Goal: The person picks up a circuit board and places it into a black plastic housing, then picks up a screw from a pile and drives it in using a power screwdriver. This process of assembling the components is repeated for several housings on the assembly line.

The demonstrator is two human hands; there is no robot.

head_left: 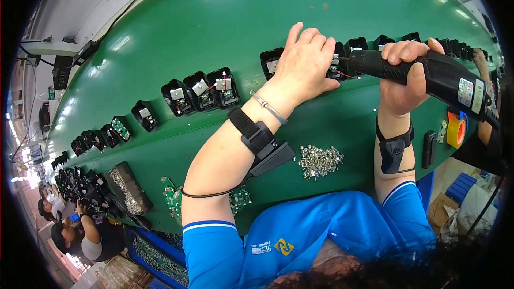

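My right hand is wrapped round a black electric screwdriver, held nearly level with its tip pointing left. The tip meets a small black plastic housing that has a metal plate and a red wire inside. My left hand grips that housing from its left side, thumb toward me and fingers on the far side, covering much of it. Just left of my left hand, another housing shows partly. Three more housings with metal plates, among them one with a red wire, stand further left.
Loose silver screws lie in a pile on the green table. Green circuit boards sit near my left arm. A tray of screws, heaped black parts and orange tape are around. Other people work at the left.
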